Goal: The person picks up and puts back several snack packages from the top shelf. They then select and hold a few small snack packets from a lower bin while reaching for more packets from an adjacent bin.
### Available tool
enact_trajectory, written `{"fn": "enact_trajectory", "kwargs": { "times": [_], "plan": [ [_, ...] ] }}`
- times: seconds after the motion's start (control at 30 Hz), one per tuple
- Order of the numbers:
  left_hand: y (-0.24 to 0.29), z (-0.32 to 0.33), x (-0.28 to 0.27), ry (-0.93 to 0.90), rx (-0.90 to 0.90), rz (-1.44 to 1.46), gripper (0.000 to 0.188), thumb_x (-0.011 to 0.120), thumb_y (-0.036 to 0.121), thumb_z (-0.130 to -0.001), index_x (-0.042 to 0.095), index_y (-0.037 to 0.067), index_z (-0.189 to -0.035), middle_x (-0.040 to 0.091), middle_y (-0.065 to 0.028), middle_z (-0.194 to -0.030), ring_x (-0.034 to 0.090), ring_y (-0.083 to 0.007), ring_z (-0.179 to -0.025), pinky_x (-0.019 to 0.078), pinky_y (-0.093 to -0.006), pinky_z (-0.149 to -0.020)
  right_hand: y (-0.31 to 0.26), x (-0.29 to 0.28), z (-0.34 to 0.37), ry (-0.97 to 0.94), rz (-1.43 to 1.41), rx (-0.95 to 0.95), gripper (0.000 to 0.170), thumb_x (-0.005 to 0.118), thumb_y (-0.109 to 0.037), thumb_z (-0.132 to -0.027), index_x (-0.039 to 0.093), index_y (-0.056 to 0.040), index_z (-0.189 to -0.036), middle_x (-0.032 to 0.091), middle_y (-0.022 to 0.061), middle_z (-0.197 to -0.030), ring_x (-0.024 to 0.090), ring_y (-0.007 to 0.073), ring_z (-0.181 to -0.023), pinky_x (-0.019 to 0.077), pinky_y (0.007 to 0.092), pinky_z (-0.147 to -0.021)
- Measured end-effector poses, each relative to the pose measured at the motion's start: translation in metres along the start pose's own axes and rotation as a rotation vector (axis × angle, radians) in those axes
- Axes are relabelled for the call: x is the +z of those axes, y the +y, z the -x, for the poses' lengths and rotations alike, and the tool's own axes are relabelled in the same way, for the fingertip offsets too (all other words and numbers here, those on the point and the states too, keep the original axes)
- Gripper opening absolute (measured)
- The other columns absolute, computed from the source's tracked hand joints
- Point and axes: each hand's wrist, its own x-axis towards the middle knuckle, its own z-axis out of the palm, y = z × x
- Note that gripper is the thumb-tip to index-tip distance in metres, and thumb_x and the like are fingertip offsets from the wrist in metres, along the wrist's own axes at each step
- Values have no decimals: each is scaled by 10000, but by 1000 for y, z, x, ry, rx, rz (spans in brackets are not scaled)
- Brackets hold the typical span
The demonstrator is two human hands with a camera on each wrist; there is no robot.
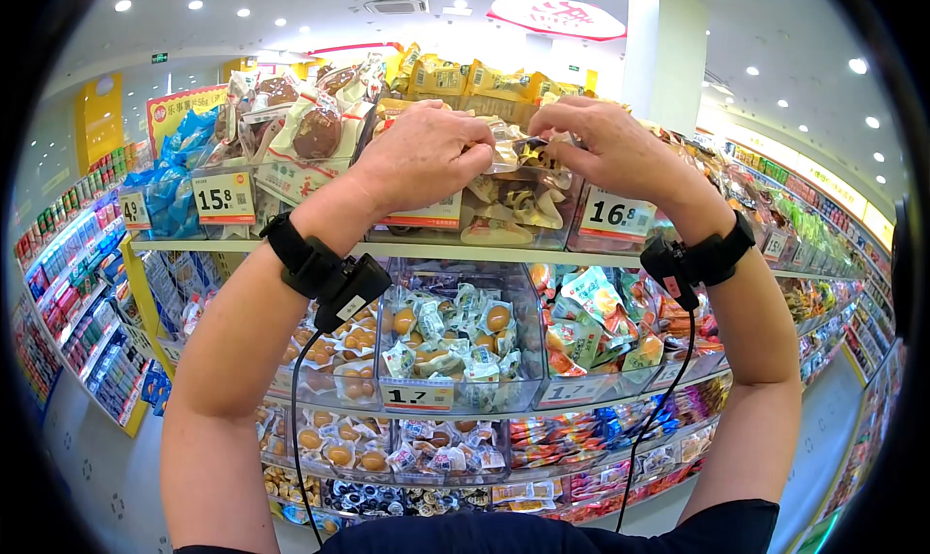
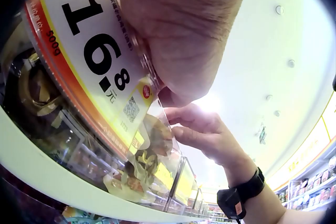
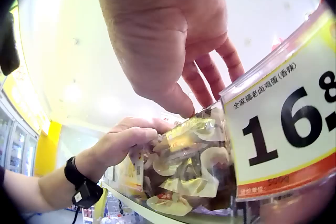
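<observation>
A clear bin (image 1: 513, 210) on the top shelf holds cream-and-brown snack packs (image 3: 197, 166). Over its left side my left hand (image 1: 426, 157) reaches in with bent fingers, the thumb and index finger beside a shiny clear-wrapped pack (image 1: 509, 145). I cannot tell whether they pinch it. From the right, my right hand (image 1: 605, 147) reaches over the same bin, thumb apart from the fingers. Its loosely bent fingers (image 3: 209, 74) drop behind the bin's front in the right wrist view, where their tips are hidden; the thumb lies close to the top packs.
A 16.8 price card (image 1: 616, 210) fronts the bin at right, a 15.8 card (image 1: 224, 198) the left one. Large wrapped snacks (image 1: 315, 133) fill the left bin. Lower bins hold packed eggs (image 1: 450, 331) and colourful packets (image 1: 601, 312). Stocked shelves (image 1: 87, 273) line the aisle.
</observation>
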Motion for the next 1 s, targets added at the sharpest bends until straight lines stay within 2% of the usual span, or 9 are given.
{"fn": "enact_trajectory", "kwargs": {
  "times": [0.07,0.27,0.4,0.5,0.53,0.63,0.8,0.83,1.0],
  "plan": [
    [-1,-1,-1,-18,0,28,256,472,215,-849,646,35,-906,619,-119,-801,572,-282,-805,429,-387,-829,-3,-1,-1,-74,-89,8,141,526,-97,-804,594,-27,-905,625,154,-798,606,329,-782,481,396,-722],
    [3,1,-3,118,-146,179,274,504,220,-847,646,26,-979,637,-131,-883,593,-270,-872,464,-361,-804,-5,-11,-1,-150,-211,201,129,559,-78,-850,608,-19,-953,624,72,-837,592,154,-763,491,298,-703],
    [3,2,-3,121,-85,40,298,516,243,-859,649,42,-1034,642,-120,-998,588,-259,-952,455,-359,-850,2,-23,9,-85,-227,327,148,562,-113,-872,611,-16,-972,649,55,-887,588,117,-801,478,279,-738],
    [2,1,3,145,121,-76,301,517,254,-872,653,72,-1070,635,-95,-1086,574,-252,-1016,430,-372,-902,19,-30,26,-20,-152,342,153,560,-117,-874,611,-8,-968,643,56,-850,585,124,-795,472,284,-759],
    [2,1,3,88,113,-76,302,515,266,-884,659,93,-1085,631,-81,-1125,557,-244,-1066,398,-388,-947,20,-31,32,38,-144,333,141,562,-111,-838,623,-1,-903,649,95,-795,599,193,-731,486,310,-724],
    [3,2,2,22,62,-3,307,521,277,-883,660,101,-1092,626,-86,-1146,552,-248,-1087,396,-387,-958,29,-36,50,-68,-138,386,131,560,-105,-836,618,-1,-890,639,85,-776,587,180,-715,483,298,-715],
    [3,0,-1,-14,59,9,288,539,273,-883,652,91,-1076,645,-89,-1101,585,-252,-1044,424,-372,-944,30,-30,73,-35,-330,399,108,565,-105,-900,616,-33,-962,600,-5,-821,573,73,-731,494,234,-681],
    [1,1,0,3,36,22,281,553,259,-883,646,86,-1084,652,-90,-1076,606,-249,-1005,451,-365,-913,7,-38,71,-46,-385,581,110,560,-93,-902,615,-46,-986,604,-5,-853,582,80,-752,498,231,-688],
    [4,5,1,73,19,75,299,545,268,-914,621,74,-1130,646,-77,-1049,595,-185,-982,452,-304,-871,-5,-18,101,363,25,219,115,557,-72,-863,604,-12,-950,651,102,-857,622,194,-775,492,313,-701]
  ]
}}
